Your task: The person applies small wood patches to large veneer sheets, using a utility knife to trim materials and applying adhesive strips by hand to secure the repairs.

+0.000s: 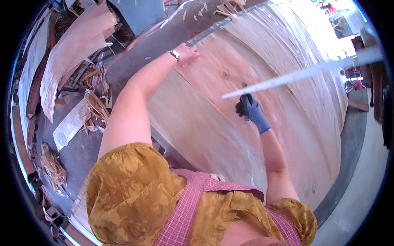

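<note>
Thin wood veneer sheets [197,106] lie overlapped across a broad stack in front of me. At the far left end of a pinkish sheet [230,61] with a small knot, my left hand [188,55] is bare, wears a wristwatch [175,54], and has its fingers closed on the sheet's edge. My right hand [253,110], in a blue glove with dark fingertips, is closed round a dark, narrow, flat tool [246,107] over the middle of the stack. The tool's exact kind is unclear. A long pale pointed strip [295,76], blurred, extends from the right to just above that hand.
Curled veneer offcuts [78,53] and shredded scraps [96,104] are piled on the left. Another bundle of scraps [53,168] lies on the grey floor [82,164]. A blue-grey panel [137,16] stands at the back. Along the right runs the stack's curved-looking edge [342,156].
</note>
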`<move>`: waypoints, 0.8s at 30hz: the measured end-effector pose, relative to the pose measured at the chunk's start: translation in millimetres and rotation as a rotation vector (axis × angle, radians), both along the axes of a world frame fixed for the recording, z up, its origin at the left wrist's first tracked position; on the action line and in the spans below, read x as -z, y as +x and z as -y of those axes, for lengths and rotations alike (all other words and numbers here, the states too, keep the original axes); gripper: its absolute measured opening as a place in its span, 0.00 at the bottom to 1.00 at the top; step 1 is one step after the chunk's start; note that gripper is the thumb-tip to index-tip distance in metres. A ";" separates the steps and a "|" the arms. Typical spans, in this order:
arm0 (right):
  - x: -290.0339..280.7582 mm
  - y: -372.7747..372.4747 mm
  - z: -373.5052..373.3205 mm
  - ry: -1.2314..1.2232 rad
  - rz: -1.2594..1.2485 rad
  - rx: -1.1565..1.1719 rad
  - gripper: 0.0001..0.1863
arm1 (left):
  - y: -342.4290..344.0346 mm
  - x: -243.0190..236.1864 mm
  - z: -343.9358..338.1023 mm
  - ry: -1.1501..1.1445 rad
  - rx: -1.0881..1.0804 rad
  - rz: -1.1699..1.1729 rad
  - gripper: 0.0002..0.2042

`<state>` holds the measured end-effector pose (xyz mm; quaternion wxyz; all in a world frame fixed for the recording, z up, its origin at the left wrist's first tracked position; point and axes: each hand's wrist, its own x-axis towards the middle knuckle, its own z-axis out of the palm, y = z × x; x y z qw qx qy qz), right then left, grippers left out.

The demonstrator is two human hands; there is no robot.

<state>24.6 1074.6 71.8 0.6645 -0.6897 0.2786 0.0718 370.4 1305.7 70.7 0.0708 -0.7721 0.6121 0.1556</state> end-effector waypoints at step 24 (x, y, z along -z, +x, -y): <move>25.8 289.8 25.0 -1.411 -0.021 -0.493 0.15 | -16.0 77.2 94.4 -0.756 -0.615 0.033 0.25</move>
